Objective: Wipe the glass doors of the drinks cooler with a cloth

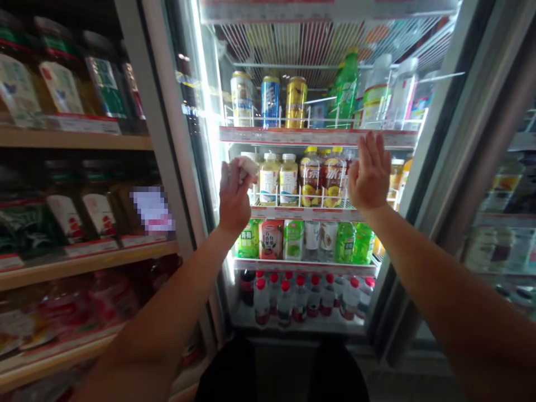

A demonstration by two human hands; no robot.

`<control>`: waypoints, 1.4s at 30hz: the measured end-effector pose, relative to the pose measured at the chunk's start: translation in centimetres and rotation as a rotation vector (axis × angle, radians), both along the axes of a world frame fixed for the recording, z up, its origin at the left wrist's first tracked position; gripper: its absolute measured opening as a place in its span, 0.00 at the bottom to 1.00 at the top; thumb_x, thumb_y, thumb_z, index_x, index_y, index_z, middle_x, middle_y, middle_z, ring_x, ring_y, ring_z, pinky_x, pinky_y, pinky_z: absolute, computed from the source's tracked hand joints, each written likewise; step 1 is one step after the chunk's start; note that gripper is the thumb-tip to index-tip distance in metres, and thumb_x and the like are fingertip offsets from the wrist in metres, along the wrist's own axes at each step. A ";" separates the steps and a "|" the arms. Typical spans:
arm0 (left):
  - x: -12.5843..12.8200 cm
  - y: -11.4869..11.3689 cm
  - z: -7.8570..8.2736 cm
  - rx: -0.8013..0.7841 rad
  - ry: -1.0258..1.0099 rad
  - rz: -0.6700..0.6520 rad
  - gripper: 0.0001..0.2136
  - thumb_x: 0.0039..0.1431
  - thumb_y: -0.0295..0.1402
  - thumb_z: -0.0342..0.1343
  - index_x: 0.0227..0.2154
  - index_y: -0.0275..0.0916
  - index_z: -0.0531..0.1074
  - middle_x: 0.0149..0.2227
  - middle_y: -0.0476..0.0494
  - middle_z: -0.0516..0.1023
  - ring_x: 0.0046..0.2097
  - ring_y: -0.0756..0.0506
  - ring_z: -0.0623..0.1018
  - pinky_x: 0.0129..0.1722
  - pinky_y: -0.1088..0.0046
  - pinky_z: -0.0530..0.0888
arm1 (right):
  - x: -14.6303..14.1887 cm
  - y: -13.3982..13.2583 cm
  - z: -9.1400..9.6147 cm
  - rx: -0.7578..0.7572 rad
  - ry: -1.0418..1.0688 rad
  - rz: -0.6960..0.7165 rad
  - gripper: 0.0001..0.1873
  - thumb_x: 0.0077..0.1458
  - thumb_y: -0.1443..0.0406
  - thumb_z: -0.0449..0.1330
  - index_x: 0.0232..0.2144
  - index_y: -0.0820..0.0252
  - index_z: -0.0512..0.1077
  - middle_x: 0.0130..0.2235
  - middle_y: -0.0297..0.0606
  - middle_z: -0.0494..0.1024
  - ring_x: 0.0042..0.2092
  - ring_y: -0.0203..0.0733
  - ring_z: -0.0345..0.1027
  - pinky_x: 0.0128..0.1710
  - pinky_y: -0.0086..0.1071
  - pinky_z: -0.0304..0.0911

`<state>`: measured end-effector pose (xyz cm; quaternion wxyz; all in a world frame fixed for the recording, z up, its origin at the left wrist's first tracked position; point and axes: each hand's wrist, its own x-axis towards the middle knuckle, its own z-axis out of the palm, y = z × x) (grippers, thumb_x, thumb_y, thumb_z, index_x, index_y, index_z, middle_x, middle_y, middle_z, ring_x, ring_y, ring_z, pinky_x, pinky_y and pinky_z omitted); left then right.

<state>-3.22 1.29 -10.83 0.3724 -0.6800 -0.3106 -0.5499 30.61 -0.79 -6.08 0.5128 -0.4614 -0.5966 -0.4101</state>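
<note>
Both my arms reach toward a lit drinks fridge. My left hand (235, 198) is closed around a crumpled pale cloth (248, 166), in front of the left end of the second shelf. White-capped bottles (268, 178) stand just right of it. On the right, my right hand (371, 173) is open and holds nothing, fingers stretched upward, palm turned to the fridge. Its fingertips overlap the upper shelf's label strip (293, 135); whether they touch it I cannot tell. Yellow-capped dark tea bottles (310, 177) stand between the hands.
Cans (297, 101) and a green bottle (347, 86) stand on the upper shelf behind a wire rail. Drink cartons (271, 240) fill the shelf below, and red-capped bottles (300, 296) the bottom. Wooden shelves (75, 139) with bottles are at left, a fridge door frame (473, 134) at right.
</note>
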 end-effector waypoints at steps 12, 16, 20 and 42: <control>-0.1 -0.6 -4.0 -0.006 0.030 0.069 0.20 0.71 0.29 0.44 0.62 0.46 0.66 0.74 0.49 0.43 0.74 0.41 0.38 0.72 0.51 0.51 | -1.2 -0.2 -6.3 -0.095 0.019 -0.038 0.38 0.69 0.53 0.44 0.73 0.59 0.38 0.73 0.50 0.47 0.74 0.56 0.36 0.70 0.60 0.41; 1.9 -0.8 -3.8 -0.017 0.060 0.104 0.20 0.70 0.31 0.46 0.62 0.40 0.66 0.74 0.44 0.42 0.74 0.37 0.39 0.72 0.48 0.51 | -1.3 -0.2 -6.5 -0.116 0.013 -0.083 0.38 0.69 0.53 0.43 0.73 0.62 0.38 0.73 0.50 0.46 0.74 0.55 0.35 0.70 0.58 0.40; 4.8 -1.0 -4.0 -0.027 -0.079 0.097 0.22 0.70 0.32 0.46 0.64 0.36 0.64 0.74 0.41 0.34 0.73 0.33 0.34 0.71 0.44 0.46 | -1.3 -0.2 -6.9 -0.121 0.010 -0.108 0.37 0.69 0.55 0.44 0.73 0.62 0.39 0.73 0.50 0.46 0.75 0.53 0.35 0.71 0.56 0.39; 15.3 -2.6 -3.7 -0.101 0.203 0.032 0.22 0.69 0.35 0.51 0.63 0.38 0.66 0.73 0.40 0.51 0.74 0.36 0.38 0.71 0.50 0.53 | -0.6 0.3 -8.3 -0.039 -0.031 -0.091 0.34 0.70 0.57 0.44 0.73 0.61 0.42 0.72 0.49 0.51 0.74 0.49 0.40 0.71 0.51 0.40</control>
